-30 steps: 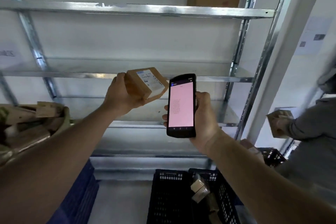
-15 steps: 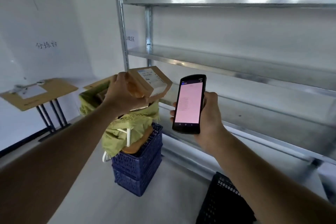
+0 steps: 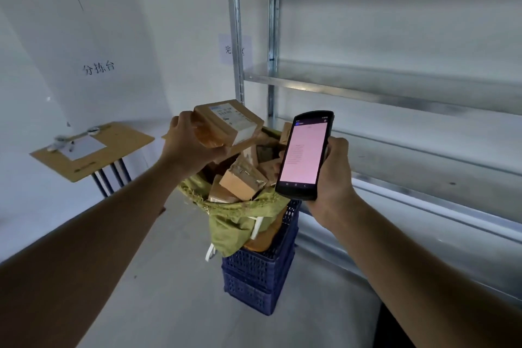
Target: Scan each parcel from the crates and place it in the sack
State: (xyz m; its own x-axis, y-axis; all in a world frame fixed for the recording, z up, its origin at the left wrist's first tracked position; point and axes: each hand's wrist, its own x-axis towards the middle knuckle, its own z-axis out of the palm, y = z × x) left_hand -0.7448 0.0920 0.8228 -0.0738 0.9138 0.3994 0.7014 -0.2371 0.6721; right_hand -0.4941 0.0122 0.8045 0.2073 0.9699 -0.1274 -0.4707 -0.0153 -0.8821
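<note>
Both hands full: parcel (image 3: 228, 121) over sack (image 3: 240, 215), scanner (image 3: 303, 154) beside

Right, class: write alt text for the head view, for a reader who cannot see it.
A left hand holds a labelled parcel above a green sack on blue crates; the right hand holds a scanner with a pink screen.

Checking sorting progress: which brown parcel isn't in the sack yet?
The labelled parcel gripped in the left hand, held up clear of the green sack. The other parcels all lie piled inside the sack.
</note>
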